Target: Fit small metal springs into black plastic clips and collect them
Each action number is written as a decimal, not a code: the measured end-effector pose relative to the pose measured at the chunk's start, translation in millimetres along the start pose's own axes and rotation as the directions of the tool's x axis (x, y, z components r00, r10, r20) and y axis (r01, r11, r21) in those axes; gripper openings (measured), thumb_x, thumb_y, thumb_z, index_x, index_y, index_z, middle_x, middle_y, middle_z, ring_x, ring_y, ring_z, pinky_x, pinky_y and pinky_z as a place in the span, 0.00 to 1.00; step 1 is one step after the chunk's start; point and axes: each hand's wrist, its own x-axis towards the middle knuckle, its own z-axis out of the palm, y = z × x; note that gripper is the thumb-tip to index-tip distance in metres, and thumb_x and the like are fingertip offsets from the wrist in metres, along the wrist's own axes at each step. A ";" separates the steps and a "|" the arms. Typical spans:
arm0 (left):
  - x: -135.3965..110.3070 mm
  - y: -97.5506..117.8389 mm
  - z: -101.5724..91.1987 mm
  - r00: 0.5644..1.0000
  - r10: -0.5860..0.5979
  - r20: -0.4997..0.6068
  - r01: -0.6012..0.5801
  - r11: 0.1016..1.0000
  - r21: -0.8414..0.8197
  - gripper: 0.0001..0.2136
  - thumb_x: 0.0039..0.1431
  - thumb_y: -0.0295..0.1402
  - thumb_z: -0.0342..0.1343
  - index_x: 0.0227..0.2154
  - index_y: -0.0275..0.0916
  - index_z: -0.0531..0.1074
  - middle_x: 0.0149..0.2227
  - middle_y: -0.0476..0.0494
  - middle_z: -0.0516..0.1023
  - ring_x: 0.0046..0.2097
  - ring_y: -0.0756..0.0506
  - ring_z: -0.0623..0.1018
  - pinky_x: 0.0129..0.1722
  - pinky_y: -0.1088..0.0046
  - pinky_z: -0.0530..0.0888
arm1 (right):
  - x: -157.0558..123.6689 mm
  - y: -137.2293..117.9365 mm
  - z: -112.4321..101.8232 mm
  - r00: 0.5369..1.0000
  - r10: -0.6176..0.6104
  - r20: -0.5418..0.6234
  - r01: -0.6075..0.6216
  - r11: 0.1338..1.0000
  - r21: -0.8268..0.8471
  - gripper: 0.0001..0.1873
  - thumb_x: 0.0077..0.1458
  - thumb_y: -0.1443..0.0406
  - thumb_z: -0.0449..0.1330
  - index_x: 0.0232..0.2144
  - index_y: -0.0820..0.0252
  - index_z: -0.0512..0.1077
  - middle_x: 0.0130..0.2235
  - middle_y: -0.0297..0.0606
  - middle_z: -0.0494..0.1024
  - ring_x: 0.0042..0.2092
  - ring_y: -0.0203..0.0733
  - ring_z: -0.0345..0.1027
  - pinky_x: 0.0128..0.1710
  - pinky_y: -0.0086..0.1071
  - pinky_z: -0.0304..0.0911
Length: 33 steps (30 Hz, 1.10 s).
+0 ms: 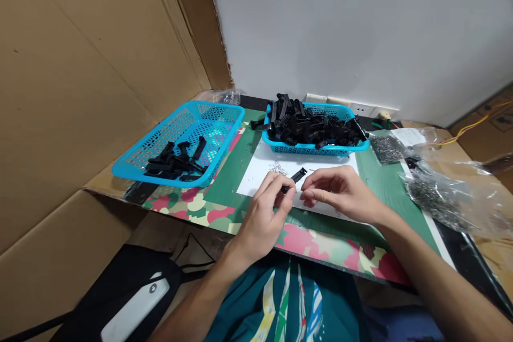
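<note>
My left hand (266,211) is closed round a small black plastic part (298,175), whose far end sticks out past the fingertips. Just to the right, my right hand (340,192) has its thumb and fingertips drawn together close to that part; whatever they pinch is too small to make out. Both hands are over a white sheet of paper (250,179). Beyond the left fingers, a little heap of tiny metal pieces (278,169) lies on the sheet.
A blue basket (316,150) heaped with black plastic parts stands at the back. Another blue basket (132,171) at left holds fewer such parts. Clear bags of small metal pieces (435,200) lie at right. A cardboard wall (100,64) rises on the left.
</note>
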 end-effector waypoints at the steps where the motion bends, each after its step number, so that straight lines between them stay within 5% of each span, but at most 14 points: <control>1: -0.1 -0.6 -0.2 1.000 -0.010 -0.010 0.010 1.000 -0.006 0.09 0.77 0.36 0.47 0.40 0.43 0.69 0.40 0.46 0.71 0.39 0.45 0.72 0.42 0.68 0.71 | 0.5 0.5 0.3 1.000 0.000 0.000 0.000 1.000 -0.002 0.16 0.62 0.52 0.69 0.38 0.61 0.82 0.33 0.40 0.83 0.35 0.43 0.79 0.40 0.36 0.75; 10: -0.7 -4.1 -0.9 0.998 -0.039 0.059 0.040 0.999 -0.010 0.10 0.77 0.38 0.48 0.41 0.44 0.73 0.41 0.46 0.73 0.38 0.46 0.74 0.42 0.68 0.72 | 3.9 1.6 2.5 1.000 -0.007 -0.022 0.007 1.000 -0.002 0.14 0.59 0.55 0.71 0.35 0.61 0.81 0.28 0.38 0.83 0.30 0.41 0.77 0.34 0.33 0.72; 17: -3.2 -10.0 5.2 0.984 -0.015 0.179 0.006 0.999 0.052 0.17 0.77 0.36 0.50 0.64 0.48 0.70 0.55 0.43 0.79 0.56 0.41 0.78 0.55 0.63 0.75 | -1.0 -6.2 -27.5 0.982 0.114 -0.152 -0.157 0.939 -0.307 0.08 0.56 0.64 0.67 0.27 0.62 0.78 0.22 0.36 0.79 0.22 0.36 0.69 0.23 0.28 0.62; 33: -2.1 -11.7 11.3 0.980 -0.036 0.196 0.016 0.995 0.102 0.15 0.75 0.33 0.53 0.59 0.41 0.77 0.48 0.42 0.84 0.50 0.41 0.82 0.50 0.64 0.77 | 5.4 4.8 -17.2 0.980 0.132 -0.149 -0.195 0.794 -0.576 0.07 0.53 0.71 0.61 0.25 0.62 0.78 0.22 0.34 0.76 0.24 0.34 0.64 0.23 0.28 0.53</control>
